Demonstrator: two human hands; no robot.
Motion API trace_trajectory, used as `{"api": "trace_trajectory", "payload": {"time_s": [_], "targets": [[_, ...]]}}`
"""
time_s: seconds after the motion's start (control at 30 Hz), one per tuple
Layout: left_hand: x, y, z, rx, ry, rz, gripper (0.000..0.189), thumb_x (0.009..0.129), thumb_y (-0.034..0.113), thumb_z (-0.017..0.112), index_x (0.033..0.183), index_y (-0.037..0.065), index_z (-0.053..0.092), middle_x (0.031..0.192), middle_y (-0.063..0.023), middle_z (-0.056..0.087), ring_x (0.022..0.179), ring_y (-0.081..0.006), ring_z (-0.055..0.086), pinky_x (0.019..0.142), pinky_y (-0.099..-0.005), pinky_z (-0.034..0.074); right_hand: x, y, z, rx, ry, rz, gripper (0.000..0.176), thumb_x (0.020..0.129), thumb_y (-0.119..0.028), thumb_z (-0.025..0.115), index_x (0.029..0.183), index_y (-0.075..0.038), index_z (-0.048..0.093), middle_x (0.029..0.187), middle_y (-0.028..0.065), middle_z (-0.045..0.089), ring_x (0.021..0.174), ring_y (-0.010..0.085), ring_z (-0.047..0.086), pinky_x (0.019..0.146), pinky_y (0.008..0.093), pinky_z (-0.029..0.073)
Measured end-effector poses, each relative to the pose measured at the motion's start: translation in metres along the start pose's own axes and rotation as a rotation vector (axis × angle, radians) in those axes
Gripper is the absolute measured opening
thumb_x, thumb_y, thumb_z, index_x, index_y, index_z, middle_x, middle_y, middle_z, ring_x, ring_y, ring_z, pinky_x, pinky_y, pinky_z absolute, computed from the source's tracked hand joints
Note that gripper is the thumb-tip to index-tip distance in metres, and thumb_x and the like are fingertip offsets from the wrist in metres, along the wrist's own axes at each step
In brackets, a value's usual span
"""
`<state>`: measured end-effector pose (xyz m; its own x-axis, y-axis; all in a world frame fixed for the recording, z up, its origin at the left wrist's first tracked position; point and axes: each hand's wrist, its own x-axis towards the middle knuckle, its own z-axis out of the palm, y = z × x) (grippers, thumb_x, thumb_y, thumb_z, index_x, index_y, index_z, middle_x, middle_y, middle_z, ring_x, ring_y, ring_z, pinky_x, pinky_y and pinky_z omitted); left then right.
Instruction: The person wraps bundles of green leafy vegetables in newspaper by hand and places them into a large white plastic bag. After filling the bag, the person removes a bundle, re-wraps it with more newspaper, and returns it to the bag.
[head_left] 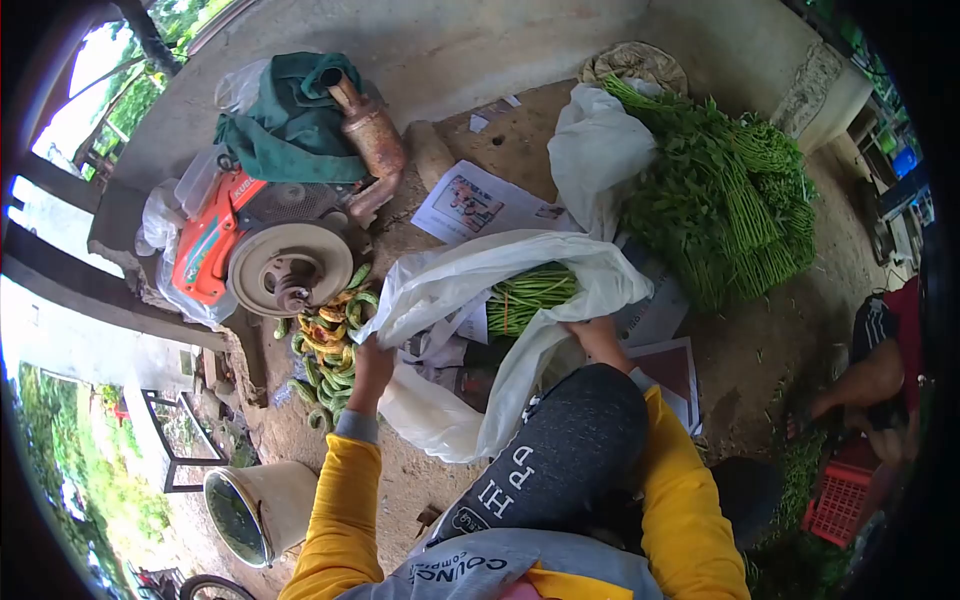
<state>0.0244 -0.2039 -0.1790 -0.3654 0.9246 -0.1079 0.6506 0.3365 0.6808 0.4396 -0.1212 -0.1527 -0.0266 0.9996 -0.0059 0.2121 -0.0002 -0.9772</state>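
A large translucent white plastic bag point(450, 275) lies spread with its mouth wide apart in front of me. My left hand point(372, 368) holds its rim on the left, fingers closed on the film. On the opposite side, my right hand point(596, 338) grips the bag's edge, its fingertips partly covered by the plastic. Through the mouth shows a bundle of green stems point(532, 298) tied with a reddish band, lying beside printed paper. Curved green and yellow vegetables point(330, 345), like snake gourds, lie in a heap just left of my left hand.
A big pile of leafy green stems point(735, 200) stands at the back right, next to another white bag point(600, 150). An orange engine point(215, 235) with a flywheel sits at the left. A bucket point(265, 510) is at lower left; a red crate point(843, 500) and another person's leg point(865, 380) are at right.
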Motion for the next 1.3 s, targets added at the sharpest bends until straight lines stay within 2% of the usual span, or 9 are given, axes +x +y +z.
{"api": "trace_trajectory", "payload": {"time_s": [0.17,0.33,0.53,0.6,0.67,0.8,0.9,1.1,1.3], "targets": [[-0.010,0.059,-0.047,-0.743,0.008,-0.304,0.023,0.092,0.017,0.051,0.108,0.006,0.063,0.079,0.0014,0.059,0.059,-0.0068,0.050,0.050,-0.0239,0.040,0.016,0.026,-0.034,-0.523,0.213,-0.164,0.034,0.088,-0.009,0.055,0.122,-0.002,0.054,0.116,0.0156,0.060,0.107,0.0295,0.058,0.091,0.0362,0.045],[-0.001,0.055,-0.054,-0.746,0.074,-0.209,0.026,0.089,0.020,0.049,0.104,0.003,0.062,0.074,0.0032,0.055,0.057,-0.0068,0.047,0.049,-0.0236,0.037,0.043,0.036,-0.018,0.892,0.039,0.138,0.029,0.086,-0.015,0.059,0.110,0.001,0.058,0.105,0.0173,0.063,0.093,0.0285,0.061,0.078,0.0343,0.048],[-0.009,0.084,-0.088,-0.758,0.228,-0.091,0.029,0.089,0.026,0.048,0.094,0.002,0.063,0.075,-0.0011,0.059,0.060,-0.0107,0.052,0.053,-0.0272,0.040,0.056,-0.083,-0.011,-0.458,0.021,-0.370,0.017,0.086,-0.015,0.056,0.087,-0.001,0.066,0.085,0.0157,0.068,0.082,0.0260,0.066,0.072,0.0357,0.049],[-0.017,0.102,-0.097,-0.791,0.253,-0.085,0.030,0.090,0.027,0.048,0.094,0.002,0.063,0.076,-0.0034,0.061,0.062,-0.0127,0.054,0.056,-0.0288,0.043,0.075,-0.091,-0.003,-0.279,0.021,-0.364,0.017,0.087,-0.015,0.057,0.092,-0.002,0.065,0.087,0.0132,0.067,0.082,0.0231,0.065,0.070,0.0341,0.049],[-0.024,0.113,-0.103,-0.839,0.286,-0.105,0.031,0.091,0.029,0.049,0.095,0.002,0.063,0.077,-0.0042,0.062,0.062,-0.0133,0.056,0.057,-0.0295,0.044,0.071,-0.122,0.004,0.665,-0.211,-0.045,0.019,0.090,-0.018,0.057,0.101,-0.003,0.062,0.089,0.0058,0.062,0.078,0.0158,0.060,0.066,0.0298,0.049],[-0.037,0.111,-0.107,-0.992,0.308,-0.132,0.030,0.092,0.028,0.049,0.101,0.003,0.062,0.077,-0.0017,0.061,0.063,-0.0121,0.056,0.056,-0.0284,0.044,0.065,-0.187,-0.006,0.675,-0.194,-0.145,0.018,0.092,-0.015,0.052,0.105,-0.004,0.058,0.091,0.0024,0.057,0.077,0.0123,0.056,0.066,0.0280,0.049],[-0.047,0.076,-0.109,-1.135,0.148,-0.092,0.031,0.092,0.028,0.049,0.107,0.003,0.059,0.079,-0.0020,0.061,0.065,-0.0121,0.057,0.057,-0.0282,0.046,0.085,-0.179,-0.010,1.066,-0.406,-0.069,0.033,0.093,-0.021,0.049,0.119,-0.001,0.053,0.092,0.0032,0.058,0.080,0.0125,0.060,0.071,0.0270,0.051],[-0.048,-0.008,-0.103,-1.341,-0.263,-0.352,0.032,0.093,0.026,0.050,0.112,0.002,0.057,0.094,-0.0056,0.064,0.079,-0.0166,0.062,0.068,-0.0324,0.051,0.113,-0.104,-0.023,0.720,-0.167,0.010,0.045,0.095,-0.026,0.048,0.132,0.000,0.045,0.124,0.0109,0.055,0.109,0.0213,0.057,0.094,0.0343,0.047],[-0.047,0.025,-0.114,-1.405,-0.199,-0.249,0.039,0.094,0.023,0.045,0.126,0.000,0.050,0.122,-0.0125,0.058,0.112,-0.0248,0.056,0.098,-0.0397,0.044,0.093,-0.017,-0.101,0.779,0.085,0.419,0.042,0.090,-0.019,0.058,0.127,-0.002,0.050,0.118,0.0117,0.059,0.108,0.0259,0.058,0.088,0.0408,0.050]]}}
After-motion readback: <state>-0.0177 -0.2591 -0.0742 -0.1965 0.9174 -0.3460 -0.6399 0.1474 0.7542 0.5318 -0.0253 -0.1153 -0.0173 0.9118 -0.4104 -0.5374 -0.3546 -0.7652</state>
